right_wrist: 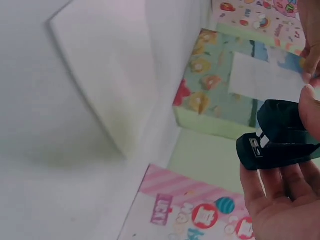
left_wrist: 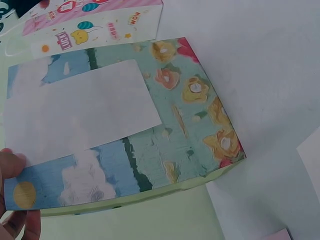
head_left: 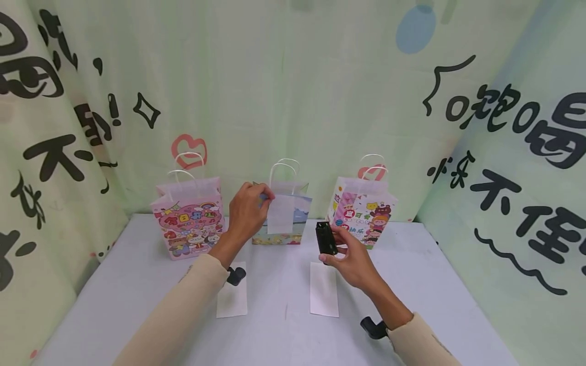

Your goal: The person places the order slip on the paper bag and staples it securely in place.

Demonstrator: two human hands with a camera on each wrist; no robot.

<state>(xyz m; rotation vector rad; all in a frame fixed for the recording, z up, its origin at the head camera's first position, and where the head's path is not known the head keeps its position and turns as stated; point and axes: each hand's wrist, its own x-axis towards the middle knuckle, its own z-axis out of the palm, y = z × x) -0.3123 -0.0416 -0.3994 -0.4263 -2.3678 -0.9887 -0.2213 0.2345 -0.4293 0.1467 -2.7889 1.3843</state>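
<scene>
Spotter: Left hand, what's your read?

Operator: On my feed, the left hand (head_left: 249, 208) pinches the middle bag (head_left: 302, 216) at its upper edge, thumb in front, fingers behind. A white paper (head_left: 280, 216) lies flat over the bag's front, its top end by the thumb. Bag upright, blue and green print, flowers low down.

Spotter: And the right?

Operator: I have the right hand (head_left: 354, 262) gripping a black stapler (head_left: 325, 238), thumb on one side, fingers on the other. Stapler stands near upright, between the middle bag and the right-hand bag (head_left: 373, 218), apart from the paper.

Spotter: Surroundings?

Operator: Pink cartoon bag (head_left: 189, 223) to the left, white handles up. I count two more paper slips on the white table (head_left: 284, 335): one below the stapler (head_left: 324, 300), one partly behind the left wrist (head_left: 232, 302).
</scene>
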